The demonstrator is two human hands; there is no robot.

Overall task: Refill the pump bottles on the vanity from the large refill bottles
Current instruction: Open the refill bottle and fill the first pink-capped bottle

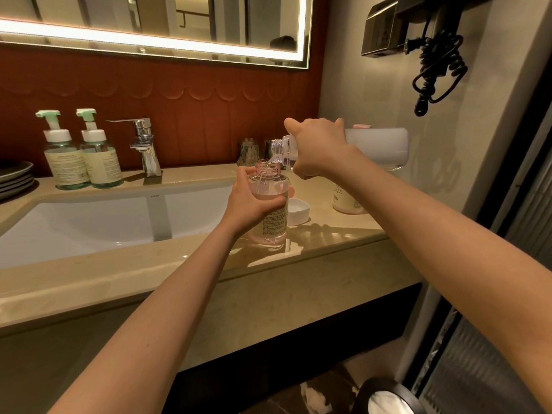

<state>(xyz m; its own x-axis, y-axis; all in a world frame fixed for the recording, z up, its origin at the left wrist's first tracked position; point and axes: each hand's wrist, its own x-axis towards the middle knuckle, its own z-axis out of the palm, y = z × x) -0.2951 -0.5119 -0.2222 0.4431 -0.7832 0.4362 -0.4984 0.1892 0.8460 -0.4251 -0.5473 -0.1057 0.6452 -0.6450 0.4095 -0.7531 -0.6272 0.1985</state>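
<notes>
Two bare forearms, no sleeves, bare hands

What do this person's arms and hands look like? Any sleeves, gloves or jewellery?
Both forearms are bare all the way to the bottom of the picture, with no sleeves in sight. The left hand and right hand wear no gloves, and no rings, watch or bracelets show on the fingers or wrists.

pump bottles green-tinted, cream labels | counter beige | wall rust-red, scalloped | cap white
</notes>
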